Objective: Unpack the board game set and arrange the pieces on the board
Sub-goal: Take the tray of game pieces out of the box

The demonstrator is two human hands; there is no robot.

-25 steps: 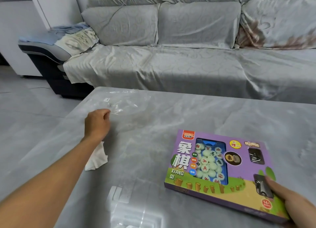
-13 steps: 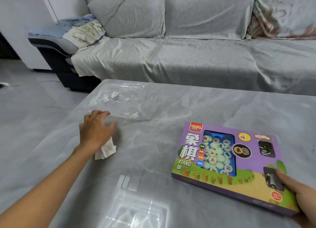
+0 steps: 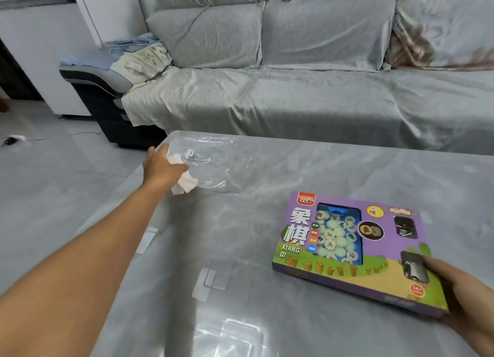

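Observation:
A purple Xiangqi game box (image 3: 355, 252) lies flat on the grey table (image 3: 267, 223), at the right. Round pale pieces (image 3: 338, 236) with red and green characters show through its clear window. My right hand (image 3: 465, 298) grips the box's near right corner, thumb on its top face. Far to the left, my left hand (image 3: 161, 166) reaches toward the table's far left corner and holds a crumpled white tissue (image 3: 184, 182) against a sheet of clear plastic wrap (image 3: 213, 164).
A grey covered sofa (image 3: 320, 94) runs behind the table. A dark chair with folded cloth (image 3: 115, 70) stands at the sofa's left end. Clear plastic packaging (image 3: 235, 335) lies near the table's front edge. Grey tiled floor lies to the left.
My left hand picked up the white tissue and carried it forward to the plastic wrap at the far left corner. The right hand kept its hold on the box.

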